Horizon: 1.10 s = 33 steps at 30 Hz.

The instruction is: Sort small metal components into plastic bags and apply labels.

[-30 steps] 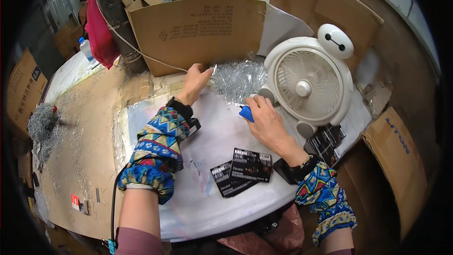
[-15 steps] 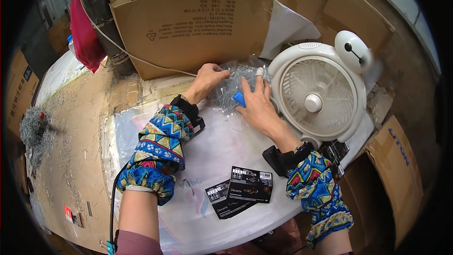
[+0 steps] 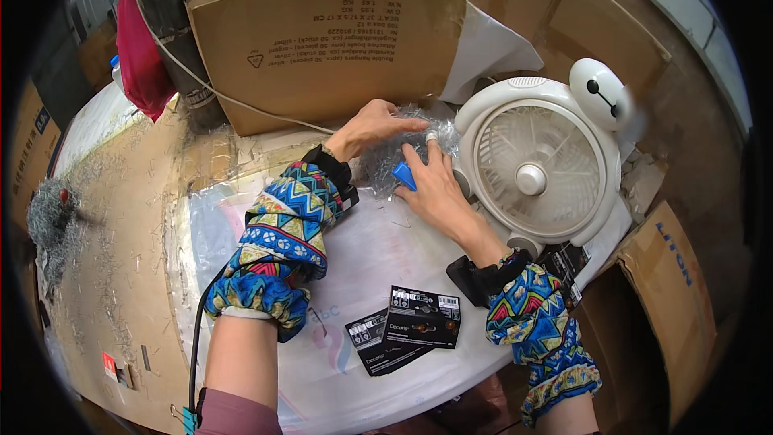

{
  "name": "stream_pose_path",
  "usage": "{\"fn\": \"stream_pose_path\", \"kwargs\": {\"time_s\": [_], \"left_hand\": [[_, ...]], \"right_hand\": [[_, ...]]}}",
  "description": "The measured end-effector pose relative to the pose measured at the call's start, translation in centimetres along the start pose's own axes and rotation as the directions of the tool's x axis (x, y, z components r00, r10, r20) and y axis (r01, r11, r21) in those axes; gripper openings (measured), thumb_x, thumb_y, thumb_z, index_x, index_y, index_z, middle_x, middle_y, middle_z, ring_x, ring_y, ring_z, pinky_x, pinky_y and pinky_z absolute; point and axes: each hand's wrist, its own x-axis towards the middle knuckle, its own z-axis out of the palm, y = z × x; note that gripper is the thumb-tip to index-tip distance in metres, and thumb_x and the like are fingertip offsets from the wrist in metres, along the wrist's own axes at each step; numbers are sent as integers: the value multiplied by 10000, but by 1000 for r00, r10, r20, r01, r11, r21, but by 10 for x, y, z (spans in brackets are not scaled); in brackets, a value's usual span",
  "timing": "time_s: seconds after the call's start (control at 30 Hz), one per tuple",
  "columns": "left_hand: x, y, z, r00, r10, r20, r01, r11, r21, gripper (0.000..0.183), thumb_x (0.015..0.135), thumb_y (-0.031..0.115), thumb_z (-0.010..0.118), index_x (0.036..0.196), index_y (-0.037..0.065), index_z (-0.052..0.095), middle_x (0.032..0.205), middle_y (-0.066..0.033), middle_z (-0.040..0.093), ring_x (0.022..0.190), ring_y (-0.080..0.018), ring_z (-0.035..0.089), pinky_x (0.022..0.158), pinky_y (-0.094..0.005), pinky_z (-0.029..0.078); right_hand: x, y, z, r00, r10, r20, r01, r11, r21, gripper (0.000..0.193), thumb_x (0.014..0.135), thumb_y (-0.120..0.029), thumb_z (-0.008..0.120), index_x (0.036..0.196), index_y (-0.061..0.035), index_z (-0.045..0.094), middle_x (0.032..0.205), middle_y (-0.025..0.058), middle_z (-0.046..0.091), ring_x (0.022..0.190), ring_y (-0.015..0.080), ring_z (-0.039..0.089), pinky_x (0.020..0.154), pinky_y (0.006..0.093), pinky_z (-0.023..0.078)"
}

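A clear plastic bag of fine silvery wire pieces [image 3: 378, 163] lies on the white-covered table, in front of the cardboard box. My left hand [image 3: 374, 129] reaches over its far side, fingers stretched out and apart, with nothing seen held. At the bag's right side is my right hand [image 3: 441, 189], a white wrap [image 3: 431, 136] on one fingertip. Between its thumb and index finger sits a small blue piece [image 3: 404, 176], whose kind I cannot make out. Two overlapping black printed cards, the upper card [image 3: 424, 316] and the lower card [image 3: 378, 354], lie nearer me.
A white fan [image 3: 531, 169] stands close to my right hand. The large cardboard box [image 3: 322, 64] rises behind the bag, a cable [image 3: 266, 112] running before it. Left are a tangled wire heap [image 3: 50, 217] and loose wires on brown board. An open carton [image 3: 664, 274] is at right.
My left hand has moved right and slightly up, further over the bag. My right hand has shifted slightly left and down along with the blue piece. The cards stay put.
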Motion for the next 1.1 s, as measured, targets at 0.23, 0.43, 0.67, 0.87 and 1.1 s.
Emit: {"fn": "stream_pose_path", "kwargs": {"time_s": [0.23,0.43,0.67,0.87,1.1], "left_hand": [[8,-17,6,981,192,42,-188,979,-77,396,804,181,683,1137,-25,623,1033,-146,654,950,-170,591,829,-291,473],[-30,-18,6,977,209,-34,-211,975,-73,313,790,180,664,1039,-10,673,937,-144,690,865,-176,639,777,-294,496],[-109,-35,-24,993,90,-75,-101,982,-158,333,852,152,627,1116,-51,620,979,-80,662,855,-121,584,762,-255,478],[-194,-40,-44,989,-108,-101,75,955,-286,331,853,149,633,1125,-40,619,978,-73,656,862,-115,580,758,-243,473],[-235,-45,-66,954,-282,-106,252,939,-234,427,788,175,713,1150,-24,608,1023,-71,646,930,-122,564,821,-262,450]], "right_hand": [[-1,-5,8,990,-81,-116,74,995,-63,624,736,-74,701,1287,3,418,1307,325,320,1148,483,372,965,490,378],[-13,-7,10,965,-175,-193,173,985,-26,607,709,-4,697,1260,12,444,1273,276,352,1113,447,385,944,478,395],[-32,-60,24,963,-250,-103,262,958,116,601,705,-33,705,1253,-28,458,1261,276,354,1113,455,379,954,479,389],[-65,-107,27,917,-398,14,388,900,198,566,683,94,558,1232,77,418,1233,307,335,1065,469,399,878,475,451],[-92,-130,16,882,-400,249,323,899,296,595,706,56,577,1279,12,421,1303,285,301,1185,463,347,896,471,466]]}}
